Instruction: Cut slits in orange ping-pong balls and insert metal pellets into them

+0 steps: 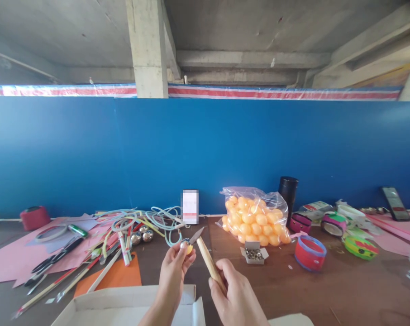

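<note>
My left hand (175, 267) is closed in a pinch on a small pointed metal blade (197, 235). Something silver and yellow (189, 248) shows between those fingertips at the blade's base; its kind is unclear. My right hand (234, 290) is wrapped round a pale wooden stick (208, 261), which slants up to the left. The stick's upper end is close beside the blade; whether they touch I cannot tell. Below my hands lies a shallow white cardboard box (123, 296), partly hidden by my left forearm.
Behind my right hand stand a bag of orange balls (255, 219), a small box of metal pieces (254, 253) and a black cylinder (288, 197). Left are looped tubing (162, 217), silver balls (145, 235) and scissors (50, 262). A red ring-shaped item (310, 254) sits right.
</note>
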